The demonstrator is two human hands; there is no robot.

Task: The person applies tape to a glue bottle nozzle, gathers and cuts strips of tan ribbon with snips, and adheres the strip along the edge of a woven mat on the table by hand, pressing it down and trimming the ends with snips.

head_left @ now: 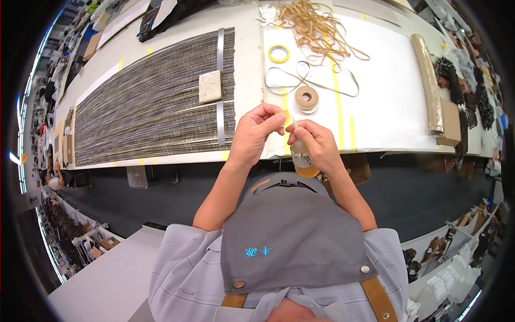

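My left hand (256, 130) pinches a small yellow piece (286, 117) between thumb and fingers, over the table's front edge. Just right of it, my right hand (315, 140) is closed round the neck of a clear bottle (303, 161), tilted, with amber liquid at its bottom and a pale nozzle near the yellow piece. Beyond the hands stands a roll of brown tape (307, 99). A thin dark strip (327, 89) lies looped behind that roll, with a yellow tape ring (278, 53) farther back.
Long striped strips (155, 102) cover the left of the table, under a metal bar (220, 51) and a beige block (210, 87). Tangled tan ribbon (308, 27) lies at the back. A wrapped roll (427, 83) and a cardboard box (449, 122) are at right.
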